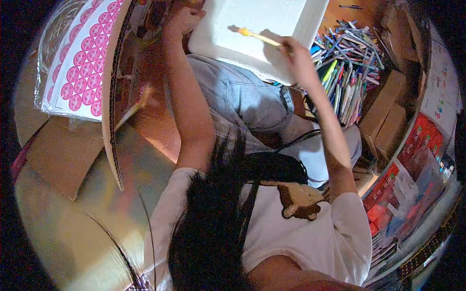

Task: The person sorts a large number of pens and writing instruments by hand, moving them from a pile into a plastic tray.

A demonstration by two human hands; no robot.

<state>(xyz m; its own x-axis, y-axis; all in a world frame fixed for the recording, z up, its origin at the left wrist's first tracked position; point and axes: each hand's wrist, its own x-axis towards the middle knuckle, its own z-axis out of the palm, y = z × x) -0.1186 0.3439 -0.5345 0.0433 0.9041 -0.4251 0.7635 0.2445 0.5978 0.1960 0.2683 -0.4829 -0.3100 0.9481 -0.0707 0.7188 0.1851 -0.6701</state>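
My right hand (293,57) is closed on the end of a thin, pale yellow stick-like item (259,36) with a yellow-orange tip. The item hangs over a white tray (213,41) that rests at my lap, and its shadow falls on the tray. At the tray's left edge is my left hand (187,20), with its fingers curled; whether anything is in them I cannot make out. A large pile of pens (349,53) lies right of the tray, some laid side by side in its lower part.
Sheets of round pink stickers (87,63) in clear plastic stand at the left beside a cardboard edge (114,121). Cardboard boxes (388,114) are on the right, with red printed packaging (420,140) beyond them. Dark hair hangs across the lower middle.
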